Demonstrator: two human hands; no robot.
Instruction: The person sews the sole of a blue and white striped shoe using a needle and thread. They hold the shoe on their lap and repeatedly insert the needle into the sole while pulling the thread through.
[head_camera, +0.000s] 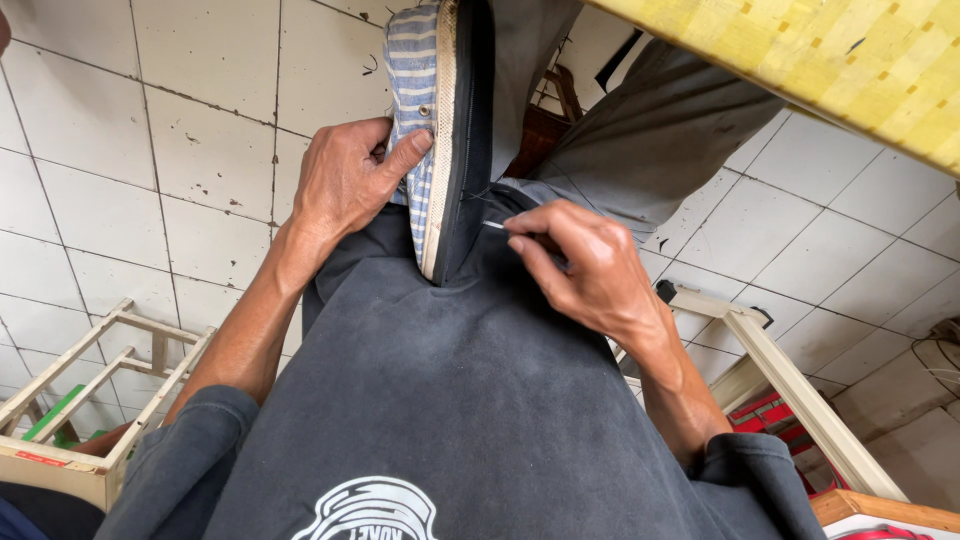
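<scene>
A blue-and-white striped canvas shoe (428, 110) with a black sole stands on edge against my dark shirt, toe pointing away. My left hand (345, 180) grips its upper from the left, thumb pressed on the striped cloth. My right hand (580, 260) sits just right of the sole, fingers pinched on a thin metal needle (494, 225) whose tip points at the sole's edge. A dark thread (478, 195) runs from the sole toward that hand.
My grey trouser leg (640, 140) stretches away over a white tiled floor (120, 150). A pale wooden frame (90, 400) stands at lower left, another wooden frame (780, 370) at lower right. A yellow patterned surface (840, 60) fills the top right corner.
</scene>
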